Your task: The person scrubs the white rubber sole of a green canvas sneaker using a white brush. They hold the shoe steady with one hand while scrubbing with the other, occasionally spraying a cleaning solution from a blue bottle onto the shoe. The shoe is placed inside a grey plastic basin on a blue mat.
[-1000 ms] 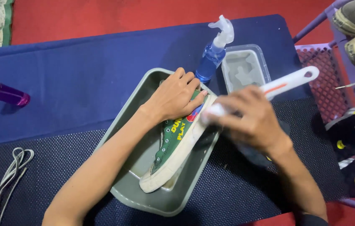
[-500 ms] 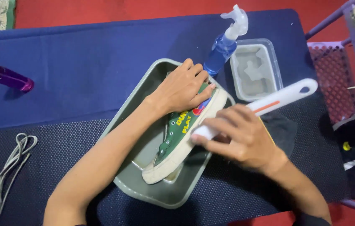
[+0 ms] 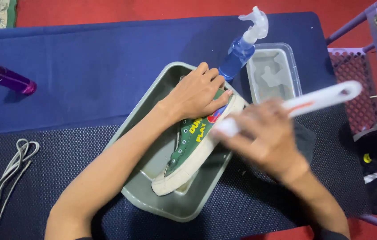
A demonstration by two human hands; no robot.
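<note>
While the left hand (image 3: 197, 95) is pinning the green canvas sneaker (image 3: 193, 146) in the grey rectangular tray (image 3: 153, 195) mid-frame, the right hand's (image 3: 268, 142) fingers are wrapping the white long-handled brush (image 3: 322, 98), best kept flat.

Red floor (image 3: 108, 9), blue mat (image 3: 86, 58), purple rack (image 3: 357, 62)
</note>
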